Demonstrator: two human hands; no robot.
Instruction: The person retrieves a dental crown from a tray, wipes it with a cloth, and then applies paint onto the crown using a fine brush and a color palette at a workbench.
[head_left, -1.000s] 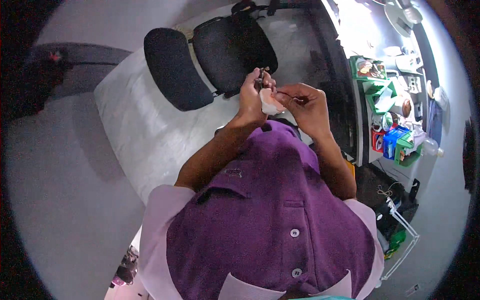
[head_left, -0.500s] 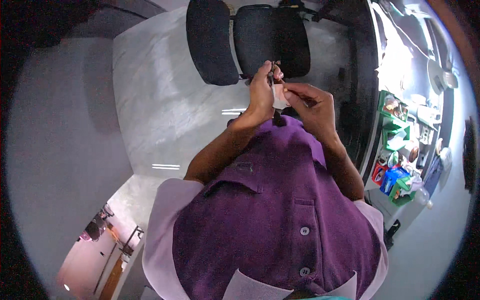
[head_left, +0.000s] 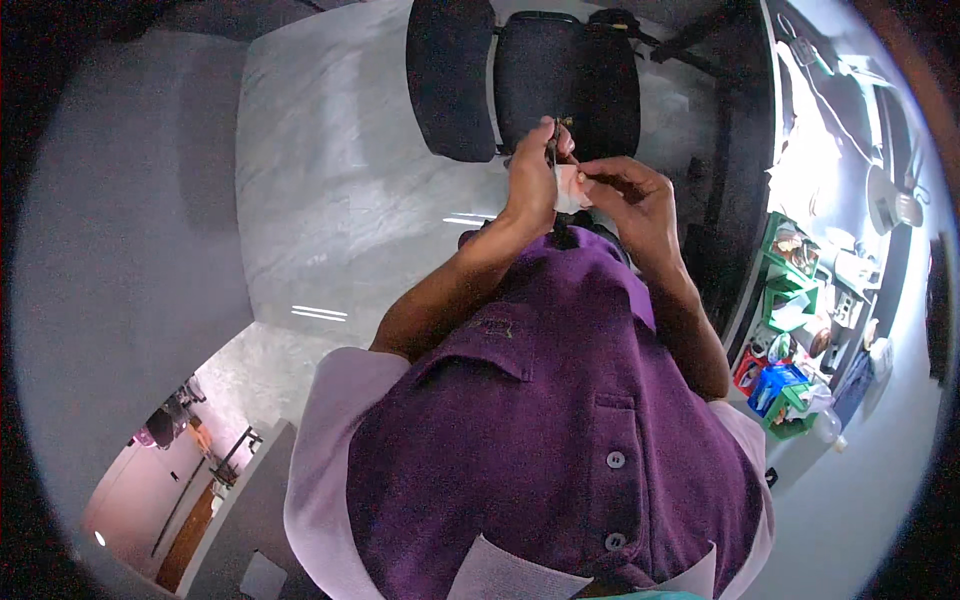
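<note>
My left hand [head_left: 532, 175] is closed around a small dark object [head_left: 556, 130], perhaps metal, too small to make out fully. A pale pink-and-white piece [head_left: 568, 195] sits against that hand, just below its fingertips. My right hand [head_left: 640, 205] has thumb and forefinger pinched at the upper right of this piece, on what looks like a thin dark item; its other fingers are curled. Both hands are close together above the front of my purple shirt [head_left: 520, 420].
Beyond my hands stands a black padded chair [head_left: 565, 70] on pale marbled floor [head_left: 320, 180]. At right, a lit bench holds green bins [head_left: 790, 300], a blue bin [head_left: 775, 390], a lamp [head_left: 890, 200] and clutter. A grey wall is at left, with an opening into another room below.
The view has shifted, so the chair sits higher and further right and the lower-left opening has appeared. Both hands moved slightly up and right in the picture, still together.
</note>
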